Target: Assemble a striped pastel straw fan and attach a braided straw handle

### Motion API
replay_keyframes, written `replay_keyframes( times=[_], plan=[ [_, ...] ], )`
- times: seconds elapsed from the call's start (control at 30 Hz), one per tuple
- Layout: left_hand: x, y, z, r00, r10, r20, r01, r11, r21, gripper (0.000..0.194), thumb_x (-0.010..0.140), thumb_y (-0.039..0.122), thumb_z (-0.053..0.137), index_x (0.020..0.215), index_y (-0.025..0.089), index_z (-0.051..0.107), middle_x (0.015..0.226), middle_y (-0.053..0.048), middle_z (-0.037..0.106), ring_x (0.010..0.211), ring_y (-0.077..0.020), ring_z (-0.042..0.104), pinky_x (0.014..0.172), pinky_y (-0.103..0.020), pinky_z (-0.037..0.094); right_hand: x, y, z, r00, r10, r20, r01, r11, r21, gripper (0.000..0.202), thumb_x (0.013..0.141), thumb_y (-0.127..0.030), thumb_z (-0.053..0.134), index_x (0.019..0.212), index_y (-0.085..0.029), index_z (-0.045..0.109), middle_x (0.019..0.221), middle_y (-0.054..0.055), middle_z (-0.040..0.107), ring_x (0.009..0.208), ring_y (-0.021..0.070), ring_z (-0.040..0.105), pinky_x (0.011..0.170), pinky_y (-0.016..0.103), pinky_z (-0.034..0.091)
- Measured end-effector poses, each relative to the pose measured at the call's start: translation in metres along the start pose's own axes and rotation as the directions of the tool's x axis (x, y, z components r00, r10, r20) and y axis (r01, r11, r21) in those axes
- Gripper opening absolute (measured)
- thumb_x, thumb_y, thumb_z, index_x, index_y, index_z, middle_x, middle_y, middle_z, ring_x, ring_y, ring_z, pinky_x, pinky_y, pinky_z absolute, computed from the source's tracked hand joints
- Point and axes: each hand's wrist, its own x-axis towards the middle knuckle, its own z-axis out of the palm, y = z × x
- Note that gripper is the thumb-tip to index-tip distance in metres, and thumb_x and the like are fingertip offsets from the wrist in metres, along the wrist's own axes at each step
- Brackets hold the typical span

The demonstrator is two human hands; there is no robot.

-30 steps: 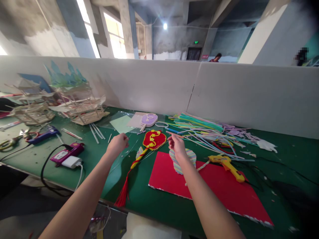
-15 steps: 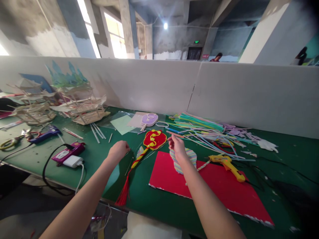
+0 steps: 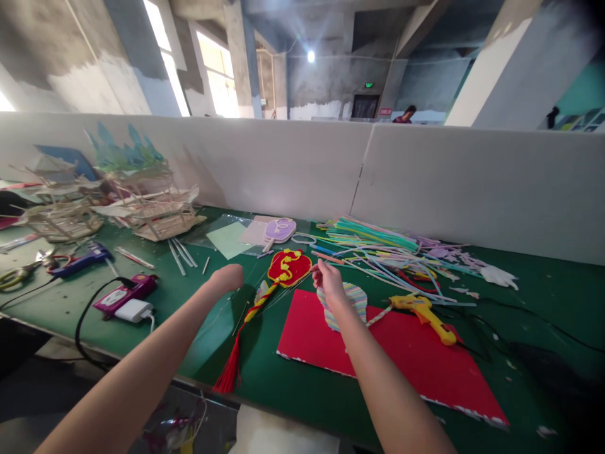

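My left hand (image 3: 227, 278) is closed above the table, left of a red fan (image 3: 295, 268) with yellow trim. Whatever its fingers hold, if anything, is hidden. My right hand (image 3: 329, 282) pinches its fingertips together by the fan's right edge; thin pale strands run close to them, but I cannot make out what is in the pinch. The fan's red-and-yellow twisted handle (image 3: 259, 304) ends in a red tassel (image 3: 229, 367). Partly behind my right hand, a striped fan (image 3: 353, 301) lies on a red board (image 3: 319, 340).
A yellow glue gun (image 3: 428, 313) rests at the board's far edge. Behind lie coloured pipe cleaners (image 3: 378, 233) and a purple fan (image 3: 280, 230). To the left are a magenta power strip (image 3: 125, 295), a blue glue gun (image 3: 86, 260), scissors (image 3: 33, 263) and stick models (image 3: 151, 217).
The view has shifted slightly. My left hand has turned so its fingers are less visible. My right hand keeps its pinch near the fan, which stays on the table.
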Motion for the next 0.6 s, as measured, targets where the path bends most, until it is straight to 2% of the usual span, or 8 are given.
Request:
replay_keyframes(
  times=[0.07,0.13,0.2,0.23,0.3,0.4,0.5,0.6],
  plan=[
    [0.001,0.002,-0.018,0.997,0.01,0.074,-0.005,0.998,-0.065,0.015,0.052,0.027,0.062,0.042,0.02,0.055,0.04,-0.002,0.057,0.051,-0.02,0.06,0.054,-0.027,0.046,-0.003,-0.007,0.001,1.0,-0.017,-0.003,0.017,1.0,-0.008,0.041,0.068,-0.055,0.061,0.056,-0.016,0.057,0.049,-0.002,0.049,0.039,0.007,0.041,0.035,0.02,0.031],
    [-0.004,0.012,-0.033,0.993,0.045,0.105,-0.028,0.986,-0.164,0.013,0.055,0.032,0.061,0.052,0.019,0.057,0.053,-0.002,0.064,0.059,-0.0194,0.063,0.055,-0.026,0.048,-0.007,-0.02,0.002,0.998,-0.064,0.019,0.064,0.998,-0.029,0.04,0.07,-0.054,0.06,0.056,-0.016,0.057,0.052,-0.001,0.052,0.041,0.0071,0.042,0.035,0.019,0.029],
    [-0.012,0.034,-0.041,0.99,0.117,0.075,-0.089,0.951,-0.297,0.019,0.062,0.038,0.057,0.065,0.019,0.057,0.067,-0.002,0.069,0.068,-0.0174,0.064,0.061,-0.026,0.049,-0.013,-0.041,0.0,0.986,-0.138,0.097,0.145,0.987,-0.066,0.04,0.074,-0.054,0.056,0.06,-0.016,0.06,0.058,0.002,0.058,0.044,0.008,0.045,0.036,0.019,0.03],
    [-0.017,0.048,-0.042,0.985,0.172,0.004,-0.151,0.875,-0.461,0.021,0.063,0.039,0.057,0.069,0.018,0.055,0.068,-0.003,0.068,0.068,-0.0177,0.063,0.063,-0.028,0.05,-0.018,-0.052,-0.001,0.976,-0.169,0.141,0.181,0.981,-0.077,0.041,0.076,-0.054,0.054,0.063,-0.016,0.061,0.062,0.003,0.06,0.047,0.0088,0.047,0.037,0.02,0.032],
    [-0.029,0.082,-0.036,0.946,0.293,-0.141,-0.317,0.728,-0.608,0.025,0.066,0.041,0.057,0.075,0.018,0.052,0.069,-0.002,0.066,0.069,-0.0169,0.062,0.066,-0.03,0.049,-0.028,-0.076,-0.008,0.96,-0.202,0.193,0.228,0.965,-0.127,0.04,0.078,-0.054,0.051,0.07,-0.016,0.064,0.061,0.003,0.061,0.047,0.0101,0.048,0.039,0.021,0.034],
    [-0.046,0.134,-0.016,0.855,0.405,-0.324,-0.518,0.663,-0.54,0.02,0.071,0.036,0.055,0.078,0.018,0.054,0.075,-0.003,0.064,0.075,-0.017,0.061,0.072,-0.03,0.048,-0.045,-0.106,-0.024,0.933,-0.242,0.268,0.318,0.901,-0.294,0.04,0.081,-0.052,0.048,0.074,-0.017,0.065,0.057,0.001,0.059,0.044,0.0099,0.046,0.041,0.022,0.036],
    [-0.059,0.176,0.005,0.749,0.574,-0.332,-0.66,0.6,-0.453,0.013,0.075,0.03,0.053,0.079,0.018,0.057,0.086,-0.004,0.061,0.084,-0.017,0.058,0.076,-0.028,0.047,-0.062,-0.126,-0.044,0.9,-0.256,0.353,0.405,0.79,-0.46,0.038,0.085,-0.047,0.046,0.068,-0.018,0.063,0.056,0.0,0.057,0.046,0.0105,0.048,0.046,0.022,0.038],
    [-0.066,0.202,0.021,0.676,0.654,-0.341,-0.727,0.514,-0.456,0.008,0.076,0.024,0.053,0.078,0.018,0.057,0.088,-0.004,0.059,0.087,-0.0171,0.057,0.077,-0.028,0.047,-0.078,-0.14,-0.064,0.872,-0.275,0.404,0.468,0.706,-0.531,0.036,0.086,-0.041,0.046,0.063,-0.018,0.06,0.056,-0.001,0.056,0.05,0.0113,0.05,0.052,0.023,0.039]
  ],
)
